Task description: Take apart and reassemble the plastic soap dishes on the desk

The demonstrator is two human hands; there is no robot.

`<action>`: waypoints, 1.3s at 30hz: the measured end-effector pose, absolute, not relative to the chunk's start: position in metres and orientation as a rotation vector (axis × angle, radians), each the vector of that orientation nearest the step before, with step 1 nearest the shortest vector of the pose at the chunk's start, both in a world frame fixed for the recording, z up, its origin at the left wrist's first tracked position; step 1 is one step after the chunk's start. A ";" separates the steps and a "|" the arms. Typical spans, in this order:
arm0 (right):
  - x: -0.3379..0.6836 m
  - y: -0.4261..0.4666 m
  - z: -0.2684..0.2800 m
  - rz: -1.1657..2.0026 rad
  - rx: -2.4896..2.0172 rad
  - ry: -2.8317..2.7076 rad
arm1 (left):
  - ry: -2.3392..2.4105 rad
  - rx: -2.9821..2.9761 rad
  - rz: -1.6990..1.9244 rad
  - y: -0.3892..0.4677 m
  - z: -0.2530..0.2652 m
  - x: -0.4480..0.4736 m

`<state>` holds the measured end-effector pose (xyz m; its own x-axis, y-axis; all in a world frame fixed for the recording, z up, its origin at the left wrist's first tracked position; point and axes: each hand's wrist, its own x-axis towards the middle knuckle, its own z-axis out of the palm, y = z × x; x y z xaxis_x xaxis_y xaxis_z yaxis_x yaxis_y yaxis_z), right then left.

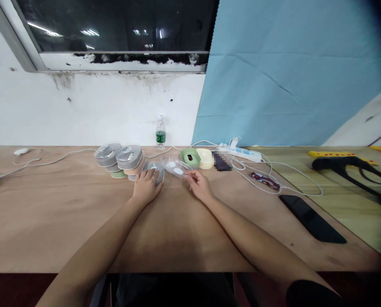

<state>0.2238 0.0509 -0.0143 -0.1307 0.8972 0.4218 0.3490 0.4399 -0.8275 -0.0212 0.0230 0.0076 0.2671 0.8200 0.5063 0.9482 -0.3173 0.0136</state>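
My left hand (146,185) is on a small grey box (158,167) with a clear top, its fingers over the top and its thumb at the near side. Between finger and thumb, my right hand (200,184) pinches the near right edge of a clear plastic lid (175,165) with white round patches. The lid lies tilted just right of the grey box. Behind it sits an open green box (190,157) with a small dark thing inside. Cream boxes (205,158) stand beside the green one. Left of my hands are stacks of lidded boxes, grey ones (129,157) on top.
A water bottle (160,134) stands by the wall. To the right are a dark blurred-out item (222,161), a white power strip (244,153) with loose cables, a dark red patterned object (265,181) and a black phone (312,218). A white cable runs along the left.
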 end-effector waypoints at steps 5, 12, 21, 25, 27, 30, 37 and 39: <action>0.203 0.060 -0.013 0.757 -1.023 -1.825 | -1.654 -2.245 -0.627 0.022 0.007 -0.019; 0.199 0.062 -0.014 0.596 -1.003 -1.950 | -1.656 -2.248 -0.610 0.020 0.008 -0.020; 0.266 0.088 -0.009 0.104 -1.356 -1.532 | -1.632 -2.272 -0.607 0.020 0.008 -0.025; 0.293 0.111 -0.019 0.183 -1.598 -1.486 | -1.631 -2.279 -0.599 0.022 0.007 -0.027; 0.298 0.117 -0.024 0.219 -1.662 -1.513 | -1.631 -2.280 -0.603 0.022 0.006 -0.027; 0.299 0.120 -0.029 0.218 -1.662 -1.565 | -1.637 -2.277 -0.608 0.023 0.005 -0.027; 0.299 0.123 -0.030 0.263 -1.706 -1.498 | -1.645 -2.279 -0.585 0.025 0.003 -0.028; 0.301 0.124 -0.031 0.264 -1.724 -1.454 | -1.638 -2.281 -0.590 0.026 0.002 -0.028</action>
